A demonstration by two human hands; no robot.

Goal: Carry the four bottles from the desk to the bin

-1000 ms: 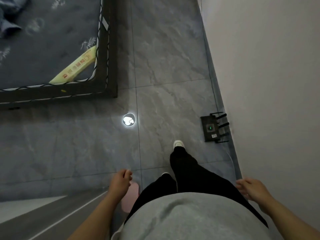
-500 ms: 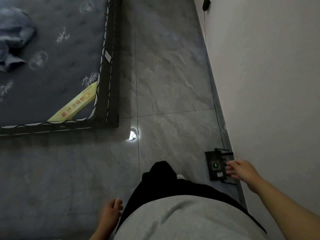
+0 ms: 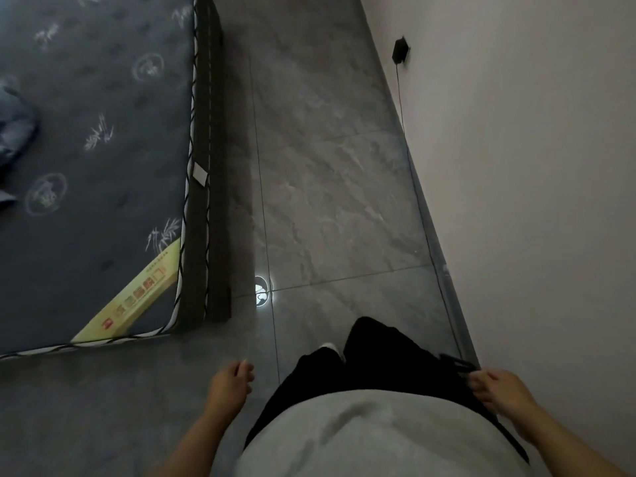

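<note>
Down below the head camera, grey tiled floor [image 3: 330, 187] running between a bed [image 3: 210, 166] on the left and a pale wall [image 3: 533, 166] on the right. On the bed, a dark patterned mattress [image 3: 103, 149] with a yellow label strip [image 3: 137, 297] across its near corner and a crumpled blue cloth [image 3: 13, 132] at the far left edge. Just off the bed's corner, a small bright round reflection [image 3: 263, 290] on the tiles. High on the wall, a black plug [image 3: 400, 51], with a thin cable [image 3: 413, 180] dropping from it and following the skirting toward the viewer.

At the bottom of the view, a grey top [image 3: 361, 435], black trousers [image 3: 378, 359] and a white shoe tip [image 3: 330, 346]. Left hand [image 3: 230, 385] low beside the left leg, fingers [image 3: 246, 368] loosely curled, holding nothing. Right hand [image 3: 502, 390] out near the wall, fingers [image 3: 478, 385] loosely bent and narrow, holding nothing, just beside a dark device with thin antennas [image 3: 457, 361], mostly hidden behind the trouser leg; touching or apart, cannot tell.

Bottles, desk and bin: outside this view, in neither hand.
</note>
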